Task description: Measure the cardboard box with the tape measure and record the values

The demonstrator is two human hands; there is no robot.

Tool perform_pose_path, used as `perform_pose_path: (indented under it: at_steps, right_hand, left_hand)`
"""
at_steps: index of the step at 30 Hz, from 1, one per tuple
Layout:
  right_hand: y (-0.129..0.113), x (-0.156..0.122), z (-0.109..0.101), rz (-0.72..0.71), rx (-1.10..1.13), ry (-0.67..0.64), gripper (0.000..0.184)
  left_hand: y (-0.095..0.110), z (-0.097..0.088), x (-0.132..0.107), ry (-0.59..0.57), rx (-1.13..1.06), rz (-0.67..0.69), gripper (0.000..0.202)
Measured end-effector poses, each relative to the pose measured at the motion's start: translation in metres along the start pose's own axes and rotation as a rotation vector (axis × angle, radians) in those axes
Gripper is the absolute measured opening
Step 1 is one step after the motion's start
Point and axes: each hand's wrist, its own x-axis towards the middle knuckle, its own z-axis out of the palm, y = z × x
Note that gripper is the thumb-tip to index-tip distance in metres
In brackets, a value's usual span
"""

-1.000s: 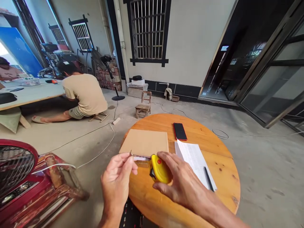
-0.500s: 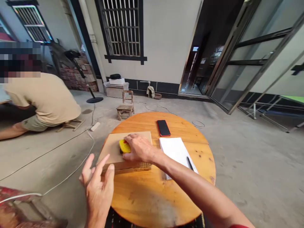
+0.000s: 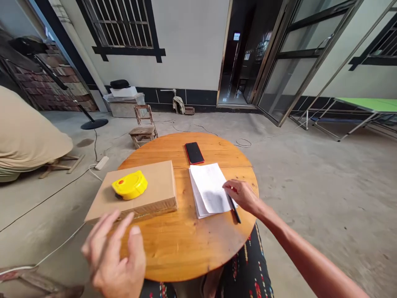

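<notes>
The right hand [image 3: 242, 194] bends its fingers over the pen [image 3: 236, 214] at the right side of the papers [image 3: 211, 188], near the desk [image 3: 176, 252]'s right edge; whether it pinches the pen cannot be told. The left hand [image 3: 114, 256] hovers, fingers spread, by the near left edge. The yellow tape measure [image 3: 132, 185] sits on the cardboard box [image 3: 158, 184] at the left edge, the phone [image 3: 194, 153] toward the far edge.

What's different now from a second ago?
The right hand has let go of the yellow tape measure, now lying on the cardboard box, and moved right to the black pen. The left hand has opened. The phone and papers stay on the table.
</notes>
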Motion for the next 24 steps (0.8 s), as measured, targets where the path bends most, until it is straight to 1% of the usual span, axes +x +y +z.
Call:
perform_pose_path:
  at_steps: [1,2,3,5,6,7,8,10,11,13,15,17,18,19,21,22,24]
  right_hand:
    - [0.013,-0.01,0.001,0.004,-0.006,-0.017,0.024]
    - [0.022,-0.019,0.002,-0.001,-0.017,-0.035,0.026]
    - [0.028,-0.027,0.004,-0.017,-0.041,-0.058,0.027]
    - [0.034,-0.038,0.007,-0.078,-0.144,-0.11,0.033]
    - [0.035,-0.042,0.008,-0.12,-0.212,-0.135,0.036]
    - [0.036,-0.045,0.009,-0.163,-0.28,-0.154,0.036]
    - [0.038,-0.047,0.009,-0.204,-0.333,-0.164,0.035]
    - [0.041,-0.05,0.008,-0.279,-0.375,-0.168,0.029]
    - [0.044,-0.051,0.007,-0.313,-0.378,-0.17,0.027]
    - [0.049,-0.052,0.005,-0.369,-0.375,-0.178,0.025]
    - [0.055,-0.053,0.001,-0.419,-0.343,-0.182,0.026]
    - [0.056,-0.055,-0.005,-0.427,-0.244,-0.159,0.025]
    - [0.055,-0.056,-0.009,-0.396,-0.16,-0.128,0.023]
    - [0.052,-0.058,-0.013,-0.335,-0.057,-0.081,0.021]
    - [0.043,-0.063,-0.022,-0.17,0.183,0.045,0.014]
    - [0.036,-0.066,-0.024,-0.093,0.313,0.092,0.014]
    - [0.025,-0.07,-0.026,-0.01,0.566,0.147,0.018]
  left_hand:
    - [0.018,0.006,-0.002,-0.068,-0.062,0.085,0.034]
    - [0.036,0.013,-0.005,-0.154,-0.122,0.182,0.034]
    - [0.054,0.022,-0.007,-0.257,-0.166,0.247,0.036]
    - [0.081,0.042,-0.013,-0.454,-0.22,0.388,0.038]
    - [0.091,0.052,-0.017,-0.545,-0.226,0.437,0.037]
    - [0.097,0.062,-0.021,-0.621,-0.223,0.464,0.035]
    - [0.1,0.071,-0.026,-0.684,-0.206,0.461,0.031]
    - [0.097,0.085,-0.037,-0.792,-0.155,0.407,0.023]
    - [0.093,0.089,-0.042,-0.827,-0.129,0.371,0.02]
    - [0.084,0.092,-0.053,-0.862,-0.104,0.322,0.019]
    - [0.075,0.092,-0.062,-0.855,-0.12,0.299,0.022]
    - [0.07,0.091,-0.069,-0.843,-0.154,0.279,0.026]
    - [0.068,0.09,-0.072,-0.836,-0.167,0.266,0.027]
    - [0.067,0.091,-0.074,-0.827,-0.176,0.252,0.028]
    - [0.066,0.092,-0.077,-0.807,-0.187,0.232,0.028]
    - [0.066,0.093,-0.078,-0.796,-0.194,0.225,0.028]
    - [0.065,0.094,-0.078,-0.781,-0.204,0.214,0.028]
